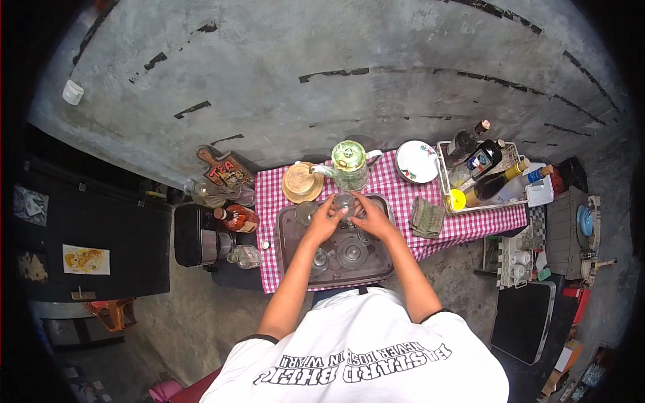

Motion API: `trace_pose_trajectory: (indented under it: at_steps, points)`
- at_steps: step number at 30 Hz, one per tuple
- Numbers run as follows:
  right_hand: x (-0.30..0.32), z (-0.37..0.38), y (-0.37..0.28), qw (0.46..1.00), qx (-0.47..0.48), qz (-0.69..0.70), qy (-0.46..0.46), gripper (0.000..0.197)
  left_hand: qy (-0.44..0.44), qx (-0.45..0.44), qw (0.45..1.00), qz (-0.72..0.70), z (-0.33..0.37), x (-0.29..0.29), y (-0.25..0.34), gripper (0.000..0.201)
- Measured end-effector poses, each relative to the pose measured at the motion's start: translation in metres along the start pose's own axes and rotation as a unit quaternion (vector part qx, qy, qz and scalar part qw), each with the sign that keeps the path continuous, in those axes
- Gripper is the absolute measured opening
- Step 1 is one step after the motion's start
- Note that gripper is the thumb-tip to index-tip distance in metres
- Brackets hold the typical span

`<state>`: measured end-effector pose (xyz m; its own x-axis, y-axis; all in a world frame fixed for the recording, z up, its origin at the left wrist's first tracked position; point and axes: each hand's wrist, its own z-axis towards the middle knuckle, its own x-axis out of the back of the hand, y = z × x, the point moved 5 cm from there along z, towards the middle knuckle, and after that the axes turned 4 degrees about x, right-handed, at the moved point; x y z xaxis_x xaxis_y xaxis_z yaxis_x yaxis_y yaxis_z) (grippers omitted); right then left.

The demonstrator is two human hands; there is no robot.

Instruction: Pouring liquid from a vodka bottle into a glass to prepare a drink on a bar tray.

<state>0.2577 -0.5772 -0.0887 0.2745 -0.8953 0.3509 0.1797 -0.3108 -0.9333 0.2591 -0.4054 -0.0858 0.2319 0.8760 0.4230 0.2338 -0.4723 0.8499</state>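
Observation:
Over the far part of a brown tray [293, 269], my left hand [325, 220] and my right hand [373, 219] are closed around a clear glass [345, 203] from both sides. Another clear glass [306, 213] stands just left of my left hand. Nearer to me on the tray are a glass piece with a round rim [351, 252] and a small glass [320, 260]. A green teapot [350, 171] stands just beyond my hands, its spout pointing left. Parts of the tray's glassware are hidden by my hands and forearms.
A checkered tablecloth [270, 201] covers the table. Around the tray are stacked wooden plates [302, 183], a white bowl [416, 161], a folded green cloth [427, 217] and a wire basket [470, 209] of bottles. More bottles [240, 219] stand at the left edge, and a grey wall rises behind.

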Motion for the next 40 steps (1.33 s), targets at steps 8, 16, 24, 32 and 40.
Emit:
trace_pose_trajectory:
  at_steps: [8,16,24,32,40]
  points:
    - [-0.005,0.001,0.004,1.0,0.001,0.013,0.004,0.082,0.018,0.008,1.0,-0.021,0.0,0.002,0.0,0.064]
    - [-0.004,0.003,0.011,0.998,-0.023,0.054,-0.003,0.082,0.015,0.024,0.999,-0.026,0.002,0.001,0.001,0.063]
    - [0.003,0.014,0.002,0.995,-0.056,0.073,-0.05,0.074,0.004,0.036,0.997,-0.075,0.012,0.004,-0.005,0.067]
    - [0.008,0.02,-0.006,0.994,-0.079,0.049,-0.065,0.068,-0.012,0.069,0.994,-0.081,0.01,0.012,0.013,0.059]
    - [0.016,0.022,-0.033,0.993,-0.065,-0.077,-0.057,0.065,-0.021,0.08,0.997,-0.005,0.015,0.021,0.02,0.059]
